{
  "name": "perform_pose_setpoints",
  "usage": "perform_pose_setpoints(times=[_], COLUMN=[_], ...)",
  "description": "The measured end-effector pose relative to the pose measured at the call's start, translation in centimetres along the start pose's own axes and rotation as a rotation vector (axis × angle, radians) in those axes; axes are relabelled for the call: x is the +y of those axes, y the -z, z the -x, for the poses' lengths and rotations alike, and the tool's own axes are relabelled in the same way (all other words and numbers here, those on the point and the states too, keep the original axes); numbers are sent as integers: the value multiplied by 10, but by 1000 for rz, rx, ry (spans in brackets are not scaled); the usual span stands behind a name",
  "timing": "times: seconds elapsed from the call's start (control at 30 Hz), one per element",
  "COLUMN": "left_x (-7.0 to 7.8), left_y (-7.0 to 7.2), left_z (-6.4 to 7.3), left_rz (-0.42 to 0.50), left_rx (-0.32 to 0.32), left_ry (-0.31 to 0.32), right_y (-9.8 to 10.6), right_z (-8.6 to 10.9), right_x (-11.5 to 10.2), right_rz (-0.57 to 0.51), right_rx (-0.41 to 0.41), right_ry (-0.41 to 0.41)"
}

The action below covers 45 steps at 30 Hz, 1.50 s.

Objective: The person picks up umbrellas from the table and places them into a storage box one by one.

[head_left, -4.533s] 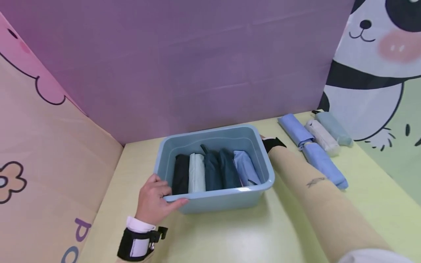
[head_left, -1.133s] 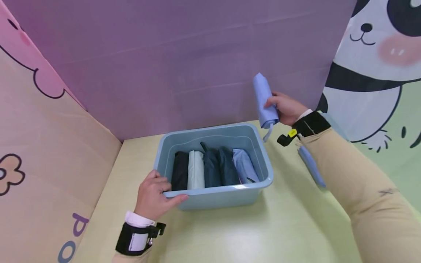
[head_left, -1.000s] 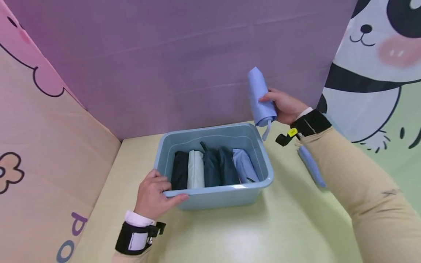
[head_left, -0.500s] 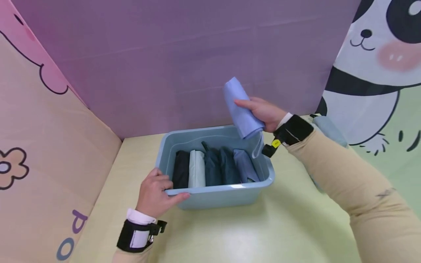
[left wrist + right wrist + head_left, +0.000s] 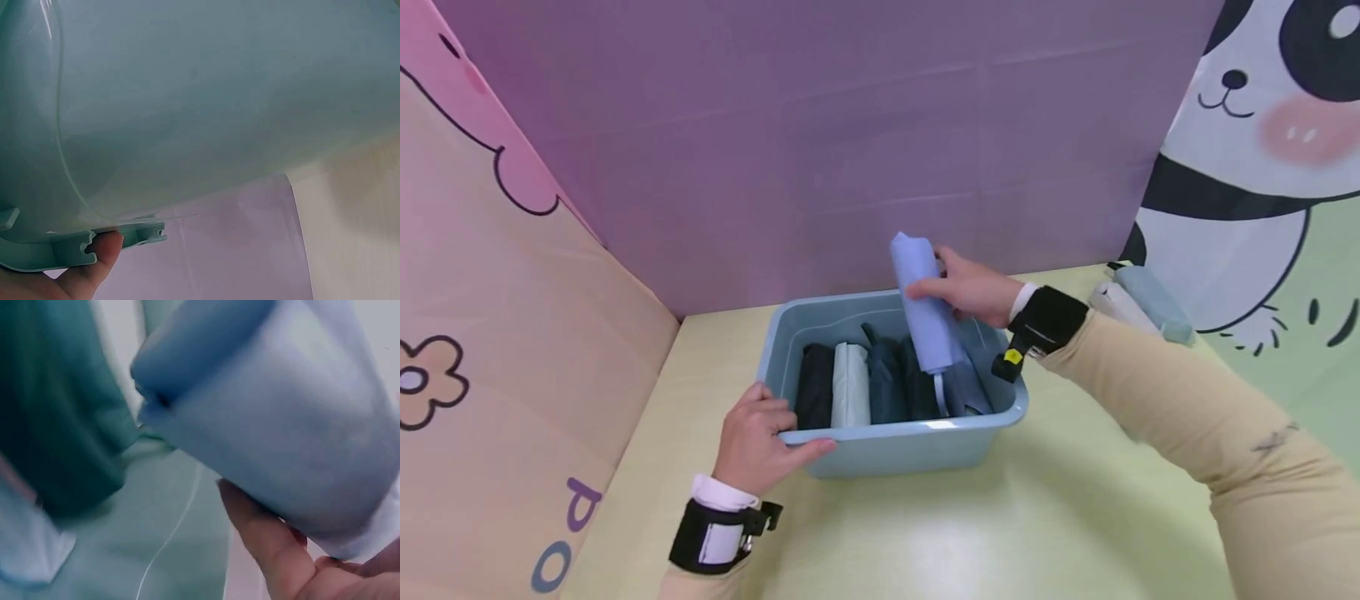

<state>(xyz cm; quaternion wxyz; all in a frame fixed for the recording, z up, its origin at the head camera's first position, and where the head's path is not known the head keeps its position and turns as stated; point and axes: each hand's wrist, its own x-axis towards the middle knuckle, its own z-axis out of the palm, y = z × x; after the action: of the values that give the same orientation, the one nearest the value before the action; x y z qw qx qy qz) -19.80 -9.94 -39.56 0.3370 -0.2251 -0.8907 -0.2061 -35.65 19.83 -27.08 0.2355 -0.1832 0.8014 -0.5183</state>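
Note:
My right hand (image 5: 973, 287) grips a periwinkle-blue folded umbrella (image 5: 917, 287), thumb on its near side, with the lower end tilted down into a blue plastic bin (image 5: 895, 455). A wrist strap dangles from that end. At the bin's front left corner, my left hand (image 5: 754, 446) holds the rim, fingers over it and thumb along the front. Inside stand a black folded umbrella (image 5: 814, 387), a pale one (image 5: 850, 387), two dark teal ones (image 5: 886, 392) and a blue one (image 5: 966, 392), partly covered by the held umbrella. In the right wrist view, the held umbrella (image 5: 294, 425) fills the upper right.
A whitish folded umbrella (image 5: 1120, 305) and a grey-teal one (image 5: 1153, 300) lie on the table (image 5: 880, 533) at the back right, beyond my right forearm. A purple backdrop (image 5: 820, 167) rises behind the bin, with printed side panels left and right.
My right hand let go of the bin's right side, took a blue folded umbrella from the table, and carried it left and down into the bin's opening. The left hand stays on the rim.

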Motion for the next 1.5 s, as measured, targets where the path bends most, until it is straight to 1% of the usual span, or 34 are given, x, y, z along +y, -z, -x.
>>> perform_pose_setpoints(times=[0.17,0.27,0.37,0.47,0.6,0.7,0.83,1.0,1.07,1.2,1.3,1.5], left_x=[1,2,2,3,4,4,3,1,1,1,0,-3], left_y=[1,2,1,0,-2,-1,0,-2,-2,-2,-1,5], left_z=[-1,-1,-2,-4,-6,-7,-8,-8,-8,-9,-9,-4], left_rz=[-1,-6,-6,-2,-4,-8,-6,8,11,7,2,8], left_rx=[-3,-13,-15,-7,3,6,7,7,7,11,10,-12], left_ry=[8,14,14,5,-11,-18,-17,-17,-19,-34,-40,-32], right_y=[-8,-12,-14,-13,-16,-21,-28,-34,-36,-40,-43,-56], right_z=[3,5,5,5,3,-3,-16,-22,-24,-24,-22,-19], right_x=[1,-1,-3,-4,-6,-5,2,6,9,15,16,20], right_rz=[376,547,665,758,864,1014,1168,1222,1212,1160,1153,1181], right_rx=[15,2,-17,-15,-9,-29,-70,-136,-171,-185,-178,-185], right_ry=[18,12,-3,-44,-152,-211,-278,-307,-305,-349,-355,-304])
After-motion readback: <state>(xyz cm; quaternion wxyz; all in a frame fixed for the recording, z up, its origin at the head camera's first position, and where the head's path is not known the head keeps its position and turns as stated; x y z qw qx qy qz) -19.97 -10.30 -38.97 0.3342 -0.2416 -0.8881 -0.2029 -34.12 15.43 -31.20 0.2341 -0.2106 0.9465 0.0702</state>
